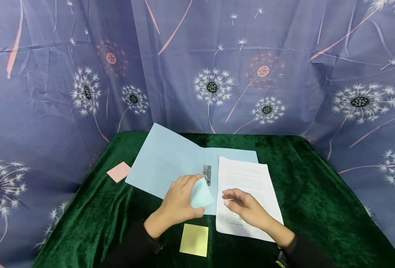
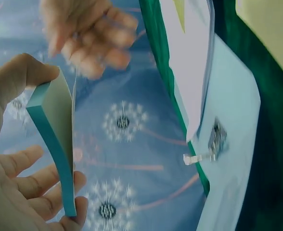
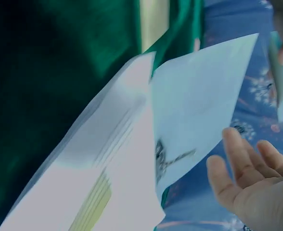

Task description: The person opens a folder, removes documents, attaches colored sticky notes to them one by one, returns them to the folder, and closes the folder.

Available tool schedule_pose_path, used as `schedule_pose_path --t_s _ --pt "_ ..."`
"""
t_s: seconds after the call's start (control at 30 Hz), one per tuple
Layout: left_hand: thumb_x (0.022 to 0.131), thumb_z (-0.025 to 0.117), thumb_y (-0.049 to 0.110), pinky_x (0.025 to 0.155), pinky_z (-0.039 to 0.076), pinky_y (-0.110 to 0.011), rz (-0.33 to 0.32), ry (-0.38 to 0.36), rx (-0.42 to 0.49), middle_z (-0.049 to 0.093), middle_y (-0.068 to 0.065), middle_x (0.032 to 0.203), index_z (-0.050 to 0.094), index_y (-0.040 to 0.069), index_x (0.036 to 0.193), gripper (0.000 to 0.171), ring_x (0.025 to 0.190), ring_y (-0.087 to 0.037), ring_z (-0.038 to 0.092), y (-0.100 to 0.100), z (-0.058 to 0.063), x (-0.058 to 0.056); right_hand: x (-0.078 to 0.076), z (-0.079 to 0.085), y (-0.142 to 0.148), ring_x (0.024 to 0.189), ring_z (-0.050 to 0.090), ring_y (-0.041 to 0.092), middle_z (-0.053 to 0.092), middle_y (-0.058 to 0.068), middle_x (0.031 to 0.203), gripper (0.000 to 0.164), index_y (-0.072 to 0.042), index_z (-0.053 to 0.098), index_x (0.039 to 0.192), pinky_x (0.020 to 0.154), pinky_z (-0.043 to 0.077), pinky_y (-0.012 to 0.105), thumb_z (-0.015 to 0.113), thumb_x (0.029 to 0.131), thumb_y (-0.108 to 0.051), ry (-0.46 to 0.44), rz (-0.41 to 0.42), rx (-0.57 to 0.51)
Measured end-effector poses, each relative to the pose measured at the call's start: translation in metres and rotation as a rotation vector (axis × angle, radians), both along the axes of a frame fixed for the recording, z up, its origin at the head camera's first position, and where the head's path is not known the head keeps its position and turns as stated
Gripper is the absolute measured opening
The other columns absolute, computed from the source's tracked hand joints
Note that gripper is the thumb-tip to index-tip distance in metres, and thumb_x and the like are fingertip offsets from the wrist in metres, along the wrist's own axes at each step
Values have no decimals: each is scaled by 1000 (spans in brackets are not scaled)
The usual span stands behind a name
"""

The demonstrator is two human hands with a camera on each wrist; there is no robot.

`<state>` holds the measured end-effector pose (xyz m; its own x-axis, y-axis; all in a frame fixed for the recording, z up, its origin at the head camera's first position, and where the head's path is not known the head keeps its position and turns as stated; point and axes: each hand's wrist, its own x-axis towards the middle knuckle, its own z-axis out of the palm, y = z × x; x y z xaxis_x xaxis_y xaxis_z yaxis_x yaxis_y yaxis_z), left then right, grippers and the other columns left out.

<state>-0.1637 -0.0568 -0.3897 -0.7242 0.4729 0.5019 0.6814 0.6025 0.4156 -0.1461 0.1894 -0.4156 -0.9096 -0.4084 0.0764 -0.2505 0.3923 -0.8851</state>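
Observation:
My left hand (image 1: 180, 199) grips a light blue sticky note pad (image 1: 200, 193) between thumb and fingers, above the open folder (image 1: 170, 156). In the left wrist view the pad (image 2: 55, 130) is bent slightly, and a thin sheet stands a little off its face. My right hand (image 1: 247, 206) hovers apart from the pad, over a stack of printed paper (image 1: 251, 175), and holds nothing. Its fingers are spread and relaxed in the right wrist view. A metal clip (image 1: 207, 175) sits near the folder's fold. On the paper is a yellow patch (image 3: 96, 199), mostly hidden by my right hand in the head view.
A yellow sticky note pad (image 1: 194, 240) lies on the green velvet cloth (image 1: 318, 193) near the front. Left of the folder is a pink sticky note pad (image 1: 118, 172). Behind the table hangs a purple dandelion-print curtain (image 1: 174, 74).

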Motion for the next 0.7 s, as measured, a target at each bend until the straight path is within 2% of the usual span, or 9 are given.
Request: schedule_pose_path --t_s 0.13,0.23,0.33,0.47,0.7 --pt "60 80 32 78 42 -43 -88 -26 -53 56 -6 120 46 11 133 84 101 -22 52 15 -2 7 1 10 -7 97 59 30 57 20 112 41 8 45 127 84 46 44 48 98 -21 -122 29 -191" --pt "62 79 33 81 42 -44 -133 -46 -92 54 -5 122 40 11 137 87 104 -21 51 24 -4 13 2 12 -9 92 59 25 59 18 106 45 10 39 130 80 48 41 49 97 -19 -183 54 -267" --pt "63 79 33 84 41 -45 -164 -66 -102 52 -5 125 35 12 140 91 108 -22 49 30 -7 17 3 10 -6 89 61 21 62 16 100 47 11 37 130 76 49 36 54 95 -16 -231 61 -310" --pt "65 79 33 85 41 -44 -188 -69 -111 50 -7 127 29 13 143 95 111 -21 48 34 -10 20 3 5 -2 86 63 18 65 15 94 43 11 40 125 73 50 32 58 92 -11 -246 55 -331" --pt "65 80 41 87 39 -45 -183 -45 -145 46 -7 130 23 15 146 103 115 -22 45 32 -14 20 5 1 1 84 63 17 66 13 91 42 12 43 121 73 50 30 61 90 -10 -257 15 -355"
